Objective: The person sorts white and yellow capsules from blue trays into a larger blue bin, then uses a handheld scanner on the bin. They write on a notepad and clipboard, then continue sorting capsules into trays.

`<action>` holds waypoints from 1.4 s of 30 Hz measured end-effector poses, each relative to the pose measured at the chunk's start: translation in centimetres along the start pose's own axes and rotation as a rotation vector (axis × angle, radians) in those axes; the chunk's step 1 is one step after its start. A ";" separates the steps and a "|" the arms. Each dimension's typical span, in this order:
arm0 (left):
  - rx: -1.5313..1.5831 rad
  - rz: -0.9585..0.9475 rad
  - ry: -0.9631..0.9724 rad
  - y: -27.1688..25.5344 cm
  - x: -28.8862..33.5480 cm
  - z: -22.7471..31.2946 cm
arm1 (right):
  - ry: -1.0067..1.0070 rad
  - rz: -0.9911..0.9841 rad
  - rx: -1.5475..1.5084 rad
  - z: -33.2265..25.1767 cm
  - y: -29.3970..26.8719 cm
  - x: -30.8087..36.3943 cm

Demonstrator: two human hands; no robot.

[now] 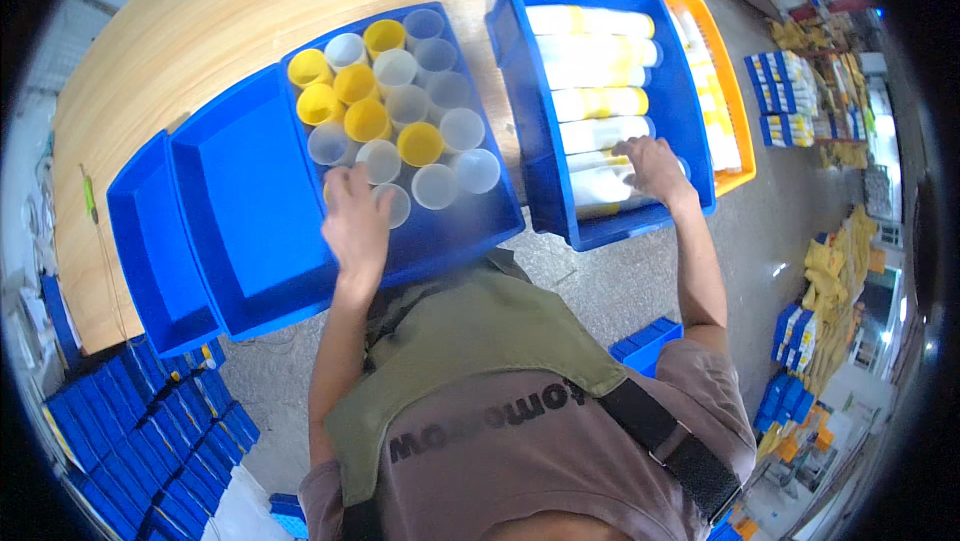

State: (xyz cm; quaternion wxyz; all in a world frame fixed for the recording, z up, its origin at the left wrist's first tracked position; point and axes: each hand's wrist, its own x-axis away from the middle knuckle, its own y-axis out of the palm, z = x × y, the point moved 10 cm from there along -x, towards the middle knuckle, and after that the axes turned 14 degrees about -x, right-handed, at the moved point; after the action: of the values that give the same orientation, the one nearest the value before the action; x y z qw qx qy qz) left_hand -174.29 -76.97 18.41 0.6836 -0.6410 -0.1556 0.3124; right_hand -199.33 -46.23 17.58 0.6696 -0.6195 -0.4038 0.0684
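Observation:
My left hand [355, 221] is at the front left of the cups in a blue divided tray [410, 266], its fingers curled down around a cup with a bit of yellow rim showing; the rest of that cup is hidden. Beside its thumb stands a clear plastic cup [395, 206]. Several upright cups fill this section, some clear, some yellow, such as a yellow cup [420, 144]. My right hand [658, 173] rests over a deep blue bin [560, 206], fingers apart above white and yellow tube-shaped stacks [600, 134] lying on their sides.
The tray's bare blue compartments [245, 196] lie to the left on a wooden table [200, 41]. An orange crate [738, 111] with more white and yellow stacks stands right of the bin. Blue boxes [150, 431] crowd the floor at lower left. A green-handled tool [89, 193] lies far left.

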 end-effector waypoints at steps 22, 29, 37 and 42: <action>0.446 0.590 1.277 -31.5 5.4 14.9 | -0.402 0.089 -0.142 3.0 4.3 0.2; 0.544 0.965 0.848 -32.4 6.7 6.7 | -0.350 0.205 -0.146 2.9 -6.3 -0.5; 1.629 -0.239 -0.431 -2.3 2.0 8.8 | -0.280 0.029 0.044 -8.1 -16.2 -0.7; 1.892 -0.278 -0.555 1.8 0.8 9.8 | -0.506 -0.216 -0.320 -24.2 -10.5 -1.4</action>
State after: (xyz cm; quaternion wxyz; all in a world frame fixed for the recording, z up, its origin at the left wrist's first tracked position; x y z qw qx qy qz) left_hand -180.08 -68.88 17.77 0.8832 0.2876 -0.0705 0.3636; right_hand -189.41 -68.10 28.51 0.4452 -0.6339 -0.6268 0.0847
